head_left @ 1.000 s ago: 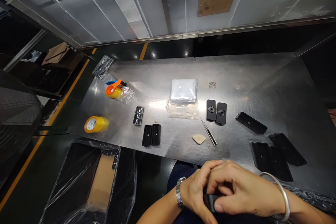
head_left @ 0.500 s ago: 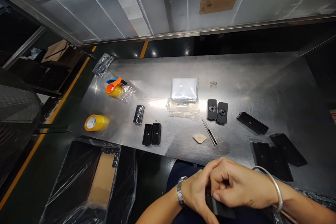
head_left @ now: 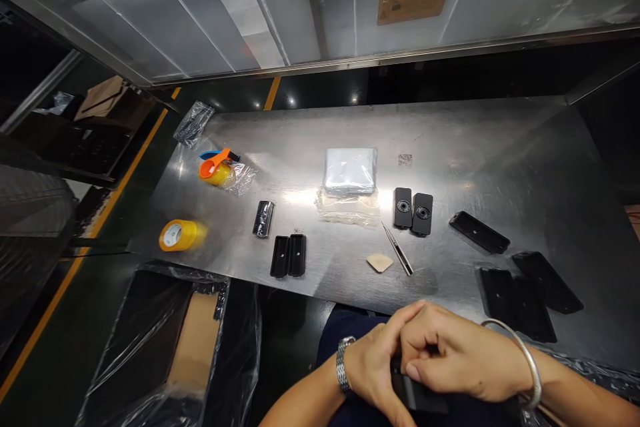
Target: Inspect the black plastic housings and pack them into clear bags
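Low over my lap, my left hand (head_left: pixel 371 361) is wrapped round a black plastic case (head_left: pixel 424 399), thumb and fingers on its sides. My right hand (head_left: pixel 453 355) is curled into a fist over the same case, knuckles bent and thumb against it. Its fingertips are hidden, so anything small inside them does not show. Just beyond the hands lie a utility knife (head_left: pixel 399 250) and a beige wedge-shaped pad (head_left: pixel 379 262). Two closed black cases with round dials (head_left: pixel 413 211) lie behind the knife.
Open black shells (head_left: pixel 480 232) lie at the right, with more (head_left: pixel 547 282) nearer me. Two small black trays (head_left: pixel 289 255) and a wrapped black piece (head_left: pixel 263 219) sit left of centre. Clear bags (head_left: pixel 350 171), tape (head_left: pixel 180 235) and an orange tape dispenser (head_left: pixel 217 165) share the metal table (head_left: pixel 480 147). A plastic-lined box (head_left: pixel 150 327) stands below left.
The view has shifted very slightly. Both hands keep almost the same grip and place on the black case, and the things on the table have not moved.
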Demonstrator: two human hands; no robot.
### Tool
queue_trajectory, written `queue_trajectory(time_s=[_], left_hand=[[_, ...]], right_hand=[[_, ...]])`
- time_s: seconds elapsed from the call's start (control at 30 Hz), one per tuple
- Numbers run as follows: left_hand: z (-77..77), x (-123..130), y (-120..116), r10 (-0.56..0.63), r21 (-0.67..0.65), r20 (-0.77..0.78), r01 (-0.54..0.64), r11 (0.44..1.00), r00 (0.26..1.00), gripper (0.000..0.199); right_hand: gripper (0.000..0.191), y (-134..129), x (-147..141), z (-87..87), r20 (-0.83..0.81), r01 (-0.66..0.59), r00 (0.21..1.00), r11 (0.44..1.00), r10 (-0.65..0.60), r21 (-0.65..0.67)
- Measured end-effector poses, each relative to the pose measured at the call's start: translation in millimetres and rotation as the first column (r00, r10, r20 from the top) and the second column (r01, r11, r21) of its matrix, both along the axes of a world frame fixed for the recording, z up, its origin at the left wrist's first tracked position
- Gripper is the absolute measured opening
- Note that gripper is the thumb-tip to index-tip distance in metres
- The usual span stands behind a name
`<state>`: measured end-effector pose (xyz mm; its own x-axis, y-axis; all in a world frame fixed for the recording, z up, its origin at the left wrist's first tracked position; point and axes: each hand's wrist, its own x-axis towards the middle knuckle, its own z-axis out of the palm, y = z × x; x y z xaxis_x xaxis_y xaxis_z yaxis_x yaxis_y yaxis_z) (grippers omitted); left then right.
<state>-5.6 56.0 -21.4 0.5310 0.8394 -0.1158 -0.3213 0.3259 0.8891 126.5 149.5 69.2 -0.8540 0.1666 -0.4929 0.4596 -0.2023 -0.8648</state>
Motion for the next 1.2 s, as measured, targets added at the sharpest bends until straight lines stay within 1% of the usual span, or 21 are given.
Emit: queue_trajectory(time_s=[0.03, 0.1, 0.17, 0.2, 0.27, 0.3, 0.37, 0.43, 0.5, 0.57, 0.6, 0.63, 0.67, 0.77, 0.9, 0.97, 1.03, 1.1, 1.13, 1.2], left_hand=[[2.3, -1, 0, 0.02, 0.038, -0.005, -0.02, 0.999, 1.0, 0.152], [4.8, -2, -2, 0.049, 0.155, -0.023, -0.045, 0.987, 0.999, 0.15], [4.6, -2, -5, 0.061, 0.214, -0.102, -0.038, 0.976, 0.993, 0.15], [4.1, -1, -7, 0.088, 0.246, -0.155, -0.048, 0.968, 0.984, 0.15], [4.0, 1, -9, 0.189, 0.324, -0.24, -0.105, 0.94, 0.952, 0.15], [4.7, 2, -10, 0.24, 0.358, -0.25, -0.141, 0.923, 0.938, 0.148], [6.5, 4, -9, 0.302, 0.393, -0.206, -0.204, 0.897, 0.931, 0.143], [7.3, 6, -7, 0.32, 0.376, -0.122, -0.255, 0.891, 0.94, 0.138], [5.7, 6, -5, 0.314, 0.303, -0.049, -0.285, 0.909, 0.948, 0.137], [2.5, 6, -3, 0.298, 0.155, 0.005, -0.295, 0.943, 0.954, 0.133], [0.9, 6, -2, 0.298, 0.07, 0.037, -0.3, 0.951, 0.954, 0.128], [-0.3, 5, -1, 0.315, -0.009, 0.073, -0.315, 0.949, 0.946, 0.121], [-1.1, 5, 0, 0.345, -0.075, 0.112, -0.339, 0.938, 0.932, 0.114], [-1.0, 6, 2, 0.451, -0.186, 0.218, -0.417, 0.89, 0.866, 0.095], [2.1, 7, 3, 0.551, -0.279, 0.231, -0.488, 0.827, 0.802, 0.084], [4.9, 6, 3, 0.582, -0.302, 0.239, -0.51, 0.805, 0.778, 0.081], [8.6, 6, 3, 0.59, -0.297, 0.276, -0.517, 0.803, 0.759, 0.078], [12.5, 6, 4, 0.57, -0.266, 0.33, -0.505, 0.821, 0.753, 0.076], [14.2, 6, 4, 0.554, -0.249, 0.362, -0.495, 0.832, 0.75, 0.076], [16.7, 7, 4, 0.52, -0.226, 0.417, -0.469, 0.854, 0.745, 0.075]], right_hand=[[0.015, 0, 0, -0.3, -0.007, 0.036, 0.999, 0.999, -0.036, -0.026], [0.018, 1, 3, -0.6, -0.013, 0.121, 0.992, 0.991, -0.122, -0.058], [0.023, 0, 9, -0.9, 0.004, 0.187, 0.982, 0.98, -0.187, -0.063], [0.025, -1, 12, -1.3, 0.017, 0.198, 0.98, 0.978, -0.197, -0.063], [0.026, -5, 18, -2.8, 0.05, 0.2, 0.979, 0.978, -0.198, -0.052], [0.025, -7, 20, -4.0, 0.071, 0.202, 0.978, 0.977, -0.197, -0.074], [0.022, -13, 21, -7.0, 0.122, 0.229, 0.97, 0.958, -0.21, -0.174], [0.013, -17, 20, -10.2, 0.18, 0.28, 0.955, 0.912, -0.234, -0.3], [0.007, -18, 18, -12.8, 0.244, 0.349, 0.932, 0.845, -0.268, -0.405], [0.013, -17, 16, -14.3, 0.289, 0.424, 0.903, 0.769, -0.318, -0.478], [0.015, -15, 15, -14.5, 0.29, 0.458, 0.888, 0.74, -0.356, -0.493], [0.016, -13, 14, -14.4, 0.273, 0.482, 0.876, 0.724, -0.397, -0.494], [0.017, -12, 13, -14.1, 0.237, 0.491, 0.87, 0.724, -0.432, -0.485], [0.027, -9, 10, -11.6, 0.11, 0.483, 0.868, 0.77, -0.485, -0.416], [0.031, -12, 7, -8.8, 0.056, 0.456, 0.884, 0.831, -0.464, -0.318], [0.032, -16, 7, -8.5, 0.022, 0.457, 0.885, 0.862, -0.464, -0.219], [0.033, -21, 7, -9.0, -0.024, 0.484, 0.874, 0.873, -0.486, -0.066], [0.032, -26, 8, -9.5, -0.058, 0.501, 0.865, 0.864, -0.498, 0.048], [0.031, -28, 8, -9.8, -0.066, 0.499, 0.866, 0.864, -0.496, 0.068], [0.03, -31, 8, -10.5, -0.075, 0.494, 0.869, 0.867, -0.489, 0.062]])
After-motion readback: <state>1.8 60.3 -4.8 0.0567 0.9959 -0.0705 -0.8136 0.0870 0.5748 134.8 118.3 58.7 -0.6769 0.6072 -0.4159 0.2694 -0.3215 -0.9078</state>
